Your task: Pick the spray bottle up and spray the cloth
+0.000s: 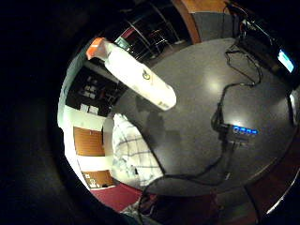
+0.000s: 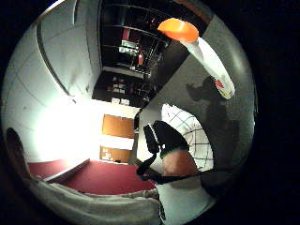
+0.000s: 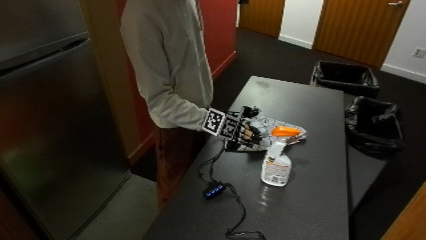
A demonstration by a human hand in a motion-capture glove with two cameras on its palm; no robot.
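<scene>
As you stand at the long side of the table [image 3: 313, 200], the items run as follows, left to right in the outside view.

Item one: a small black box with blue lights [image 3: 213, 190], lying on the table near its edge, a cable trailing from it along the surface.

Item two: your gloved right hand [image 3: 247, 134], raised just above the table, fingers loosely bent and holding nothing. It hovers at the near edge of the cloth and stands apart from the bottle.

Item three: the cloth [image 3: 276, 131], white with a dark check, lying crumpled flat on the table, partly behind your hand.

Item four: the spray bottle [image 3: 275, 164], white with an orange trigger head, standing upright on the table just in front of the cloth, its head overlapping the cloth's edge in this view. Nothing touches it.

Item five: two black-lined bins [image 3: 371, 120] on the floor beyond the table's far side.
</scene>
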